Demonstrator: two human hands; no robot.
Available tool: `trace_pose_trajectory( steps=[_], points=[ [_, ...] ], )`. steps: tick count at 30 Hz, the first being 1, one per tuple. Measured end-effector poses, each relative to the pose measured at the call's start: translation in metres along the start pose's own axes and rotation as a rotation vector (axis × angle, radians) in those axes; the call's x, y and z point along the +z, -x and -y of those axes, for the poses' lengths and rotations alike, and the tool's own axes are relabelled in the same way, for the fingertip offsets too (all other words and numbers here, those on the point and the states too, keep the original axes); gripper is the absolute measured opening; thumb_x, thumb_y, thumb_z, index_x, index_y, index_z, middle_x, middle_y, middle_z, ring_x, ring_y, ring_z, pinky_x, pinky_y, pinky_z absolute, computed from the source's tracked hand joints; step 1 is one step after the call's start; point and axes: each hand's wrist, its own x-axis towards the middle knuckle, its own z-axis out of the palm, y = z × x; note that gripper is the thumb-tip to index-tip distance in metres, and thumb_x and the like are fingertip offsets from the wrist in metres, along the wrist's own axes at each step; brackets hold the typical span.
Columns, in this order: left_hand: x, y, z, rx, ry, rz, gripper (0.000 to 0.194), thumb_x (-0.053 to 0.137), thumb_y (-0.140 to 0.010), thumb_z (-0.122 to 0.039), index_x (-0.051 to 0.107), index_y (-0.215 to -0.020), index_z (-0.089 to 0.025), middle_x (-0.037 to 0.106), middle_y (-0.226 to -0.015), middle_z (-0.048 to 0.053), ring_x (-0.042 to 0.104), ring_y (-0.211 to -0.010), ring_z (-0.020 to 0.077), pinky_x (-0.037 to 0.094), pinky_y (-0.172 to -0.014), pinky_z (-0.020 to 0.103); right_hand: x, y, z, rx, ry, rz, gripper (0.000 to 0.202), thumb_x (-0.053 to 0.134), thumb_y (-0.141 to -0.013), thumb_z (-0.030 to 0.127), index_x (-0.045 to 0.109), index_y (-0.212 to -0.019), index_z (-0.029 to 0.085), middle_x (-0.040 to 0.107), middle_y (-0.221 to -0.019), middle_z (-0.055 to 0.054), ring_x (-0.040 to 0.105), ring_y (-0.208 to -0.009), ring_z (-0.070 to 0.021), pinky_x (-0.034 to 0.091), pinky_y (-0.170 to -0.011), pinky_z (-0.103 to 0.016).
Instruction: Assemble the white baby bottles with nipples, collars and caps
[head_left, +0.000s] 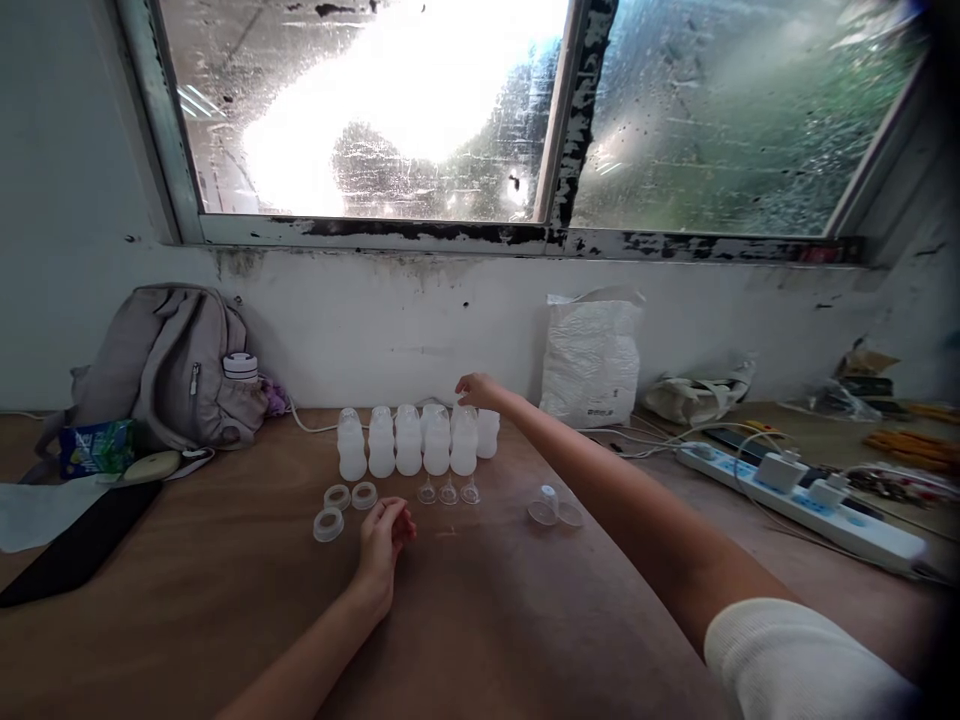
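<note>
Frosted white baby bottles stand upright in a row near the wall, several with clear domed tops. My right hand reaches to the right end of the row, its fingers bent and pinched at the top of a bottle; what lies between the fingertips is hidden. On the brown table my left hand rests with loosely curled fingers, and nothing shows in them. Translucent bottle rings lie just left of it. Clear bottle nipples stand in front of the bottles, right of my left hand.
Small clear and white parts lie under my right forearm. A white plastic bag leans on the wall. At the right runs a power strip with chargers and cables. A grey backpack and a black pouch are at the left.
</note>
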Motion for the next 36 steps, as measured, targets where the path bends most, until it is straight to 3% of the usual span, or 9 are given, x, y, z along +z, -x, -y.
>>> trace_pose_trajectory(
  steps=[15, 24, 28, 32, 35, 36],
  points=[
    [0.000, 0.002, 0.001, 0.015, -0.024, 0.018, 0.019, 0.062, -0.063, -0.030, 0.053, -0.069, -0.014, 0.051, -0.058, -0.003, 0.049, -0.052, 0.0076, 0.039, -0.051, 0.020, 0.000, 0.003, -0.001, -0.031, 0.044, -0.015, 0.024, 0.057, -0.073, 0.016, 0.061, -0.097, 0.015, 0.059, -0.105, -0.009, 0.056, -0.092, -0.0172, 0.044, -0.071, -0.021],
    [0.001, 0.003, 0.001, 0.033, -0.077, 0.025, 0.020, 0.062, -0.064, -0.031, 0.053, -0.068, -0.015, 0.050, -0.059, -0.002, 0.048, -0.052, 0.0079, 0.039, -0.051, 0.020, 0.001, 0.006, -0.002, -0.075, 0.027, -0.047, 0.022, 0.056, -0.074, 0.023, 0.062, -0.094, 0.015, 0.062, -0.101, -0.009, 0.057, -0.089, -0.0195, 0.044, -0.067, -0.024],
    [0.000, 0.003, 0.001, 0.034, -0.082, 0.027, 0.020, 0.062, -0.064, -0.032, 0.052, -0.069, -0.015, 0.050, -0.060, -0.002, 0.048, -0.052, 0.0081, 0.039, -0.051, 0.020, 0.002, 0.009, -0.002, -0.119, -0.006, -0.158, 0.021, 0.051, -0.079, 0.026, 0.060, -0.094, 0.015, 0.063, -0.094, -0.008, 0.057, -0.085, -0.0180, 0.043, -0.070, -0.026],
    [0.001, 0.003, 0.001, 0.043, -0.114, 0.035, 0.020, 0.060, -0.065, -0.032, 0.051, -0.069, -0.015, 0.050, -0.060, -0.002, 0.047, -0.052, 0.0084, 0.038, -0.051, 0.020, 0.001, 0.025, 0.000, -0.192, -0.036, -0.362, 0.023, 0.040, -0.084, 0.021, 0.054, -0.102, 0.014, 0.059, -0.102, -0.010, 0.052, -0.095, -0.0184, 0.039, -0.080, -0.029],
    [0.002, 0.003, 0.001, 0.079, -0.197, 0.056, 0.019, 0.058, -0.066, -0.033, 0.051, -0.068, -0.016, 0.049, -0.059, -0.002, 0.047, -0.053, 0.0095, 0.038, -0.051, 0.021, 0.010, 0.053, 0.001, -0.409, -0.059, -0.572, 0.022, 0.036, -0.084, 0.015, 0.055, -0.094, 0.014, 0.060, -0.091, -0.009, 0.052, -0.090, -0.0182, 0.038, -0.079, -0.028],
    [0.002, 0.003, 0.001, 0.106, -0.256, 0.075, 0.018, 0.058, -0.067, -0.033, 0.052, -0.068, -0.016, 0.049, -0.059, -0.002, 0.046, -0.053, 0.0101, 0.037, -0.050, 0.021, 0.017, 0.065, 0.001, -0.492, -0.053, -0.586, 0.020, 0.037, -0.083, 0.015, 0.055, -0.092, 0.014, 0.060, -0.087, -0.009, 0.053, -0.086, -0.0181, 0.039, -0.076, -0.028]
  ],
)
